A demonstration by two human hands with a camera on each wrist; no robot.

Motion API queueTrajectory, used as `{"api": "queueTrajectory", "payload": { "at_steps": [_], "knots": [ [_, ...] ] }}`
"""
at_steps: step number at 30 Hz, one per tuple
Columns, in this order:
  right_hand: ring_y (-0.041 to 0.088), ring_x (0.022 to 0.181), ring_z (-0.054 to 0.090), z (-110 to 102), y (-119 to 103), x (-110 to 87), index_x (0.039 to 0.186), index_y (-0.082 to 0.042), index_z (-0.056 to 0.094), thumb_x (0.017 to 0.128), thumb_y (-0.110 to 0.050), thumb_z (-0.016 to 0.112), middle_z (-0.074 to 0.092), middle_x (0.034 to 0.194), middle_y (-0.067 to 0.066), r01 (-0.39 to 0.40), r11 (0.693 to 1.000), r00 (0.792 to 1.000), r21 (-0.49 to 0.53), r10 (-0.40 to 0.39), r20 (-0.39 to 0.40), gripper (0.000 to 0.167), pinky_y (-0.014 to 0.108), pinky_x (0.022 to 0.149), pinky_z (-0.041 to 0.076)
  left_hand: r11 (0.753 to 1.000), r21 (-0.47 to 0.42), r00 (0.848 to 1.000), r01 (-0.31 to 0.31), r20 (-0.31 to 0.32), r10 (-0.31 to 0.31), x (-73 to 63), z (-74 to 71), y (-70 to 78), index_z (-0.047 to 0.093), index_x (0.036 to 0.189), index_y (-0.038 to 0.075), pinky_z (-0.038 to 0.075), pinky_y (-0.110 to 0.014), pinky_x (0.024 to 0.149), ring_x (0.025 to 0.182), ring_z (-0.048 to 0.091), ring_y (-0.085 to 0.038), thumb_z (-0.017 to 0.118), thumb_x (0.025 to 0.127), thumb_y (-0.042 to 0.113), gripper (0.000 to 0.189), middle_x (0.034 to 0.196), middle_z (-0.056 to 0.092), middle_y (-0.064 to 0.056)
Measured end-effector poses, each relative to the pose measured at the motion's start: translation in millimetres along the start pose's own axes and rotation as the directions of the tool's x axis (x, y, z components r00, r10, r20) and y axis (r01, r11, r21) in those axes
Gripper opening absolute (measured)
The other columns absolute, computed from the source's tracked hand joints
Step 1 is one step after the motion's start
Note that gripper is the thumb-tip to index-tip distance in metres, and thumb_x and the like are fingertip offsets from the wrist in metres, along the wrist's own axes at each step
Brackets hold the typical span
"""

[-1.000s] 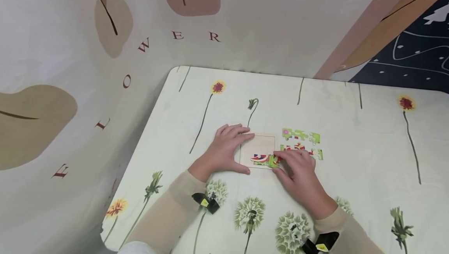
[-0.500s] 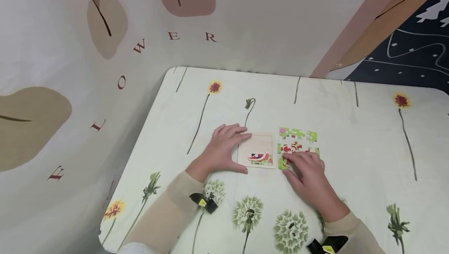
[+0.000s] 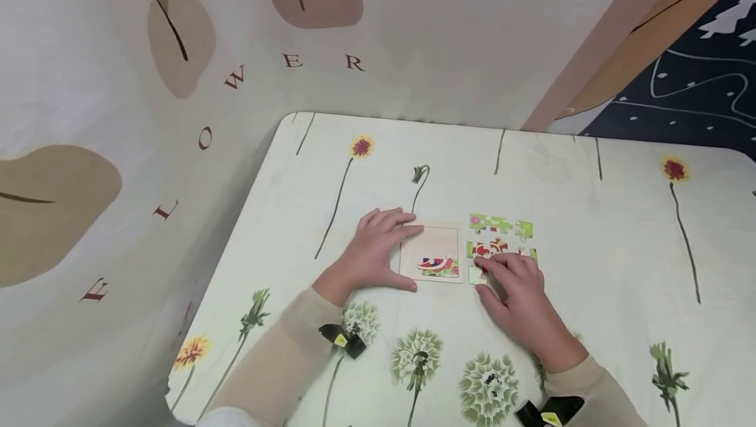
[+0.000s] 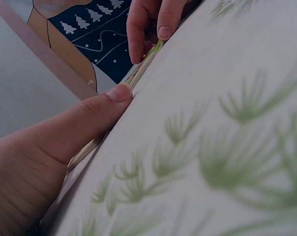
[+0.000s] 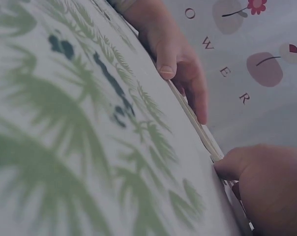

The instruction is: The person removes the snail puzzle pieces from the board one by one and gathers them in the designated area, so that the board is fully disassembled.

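Note:
A square wooden puzzle tray (image 3: pixel 436 241) lies on the table, with a few joined red, blue and green puzzle pieces (image 3: pixel 438 267) along its lower right. My left hand (image 3: pixel 375 253) holds the tray's left part, thumb at the near edge and index finger at the far edge. Just right of the tray, my right hand (image 3: pixel 515 286) pinches a puzzle piece (image 3: pixel 476 276) between thumb and index finger. That piece looks pale and shiny; its print is hard to make out. In the left wrist view, the left thumb (image 4: pixel 102 110) presses the tray edge.
Several loose green pieces (image 3: pixel 499 223) lie in a row right of the tray. A second row of red and green pieces (image 3: pixel 491 248) is partly hidden behind my right hand. A flower-printed cloth covers the table (image 3: pixel 596 243), and a printed curtain (image 3: pixel 425 46) hangs behind it.
My right hand has moved right, carrying the piece from the tray's lower right corner to beside the tray. The piece now looks paler than half a second ago. My left hand stays at the tray.

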State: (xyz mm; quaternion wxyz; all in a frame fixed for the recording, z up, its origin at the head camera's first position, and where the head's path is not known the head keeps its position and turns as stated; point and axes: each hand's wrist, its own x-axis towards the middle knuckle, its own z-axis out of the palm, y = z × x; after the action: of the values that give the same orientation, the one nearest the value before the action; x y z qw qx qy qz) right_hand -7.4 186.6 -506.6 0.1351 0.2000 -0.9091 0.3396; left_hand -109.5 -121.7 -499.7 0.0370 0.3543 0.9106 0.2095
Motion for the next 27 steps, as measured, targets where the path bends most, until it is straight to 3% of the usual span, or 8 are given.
{"api": "queueTrajectory", "payload": {
  "at_steps": [11,20,27],
  "knots": [
    [0.034,0.111,0.051,10.7,-4.7,14.6,0.124,-0.006,0.077,0.086,-0.011,0.084,0.066,0.123,0.011,0.086,0.994,0.996,0.071,-0.084,-0.023,0.039,0.055,0.097,0.032,1.000,0.016,1.000,0.004,-0.001,-0.004,1.2,0.4,0.4,0.057,0.157,0.021,0.011,-0.055,0.128,0.156,0.030,-0.024,0.089,0.068,0.075,0.108,0.164,0.045,-0.001],
    [0.035,0.110,0.052,35.1,-23.5,37.8,0.125,-0.006,0.078,0.095,-0.020,0.080,0.067,0.124,0.008,0.070,0.997,0.996,-0.032,-0.068,0.065,0.033,0.057,0.095,0.036,1.000,0.005,1.000,-0.005,-0.003,0.005,1.4,1.9,0.5,0.054,0.159,0.021,0.010,-0.055,0.127,0.156,0.029,-0.024,0.087,0.071,0.075,0.109,0.164,0.045,0.000],
    [0.031,0.104,0.053,42.5,-31.5,49.5,0.113,-0.014,0.081,0.096,-0.019,0.078,0.065,0.117,0.005,0.071,0.996,0.993,-0.058,-0.065,0.096,0.017,0.052,0.087,0.039,1.000,-0.009,1.000,-0.009,-0.020,0.009,-1.3,0.5,-1.2,0.053,0.159,0.019,0.012,-0.057,0.127,0.155,0.030,-0.025,0.087,0.071,0.074,0.109,0.163,0.045,-0.001]
  ]
}}
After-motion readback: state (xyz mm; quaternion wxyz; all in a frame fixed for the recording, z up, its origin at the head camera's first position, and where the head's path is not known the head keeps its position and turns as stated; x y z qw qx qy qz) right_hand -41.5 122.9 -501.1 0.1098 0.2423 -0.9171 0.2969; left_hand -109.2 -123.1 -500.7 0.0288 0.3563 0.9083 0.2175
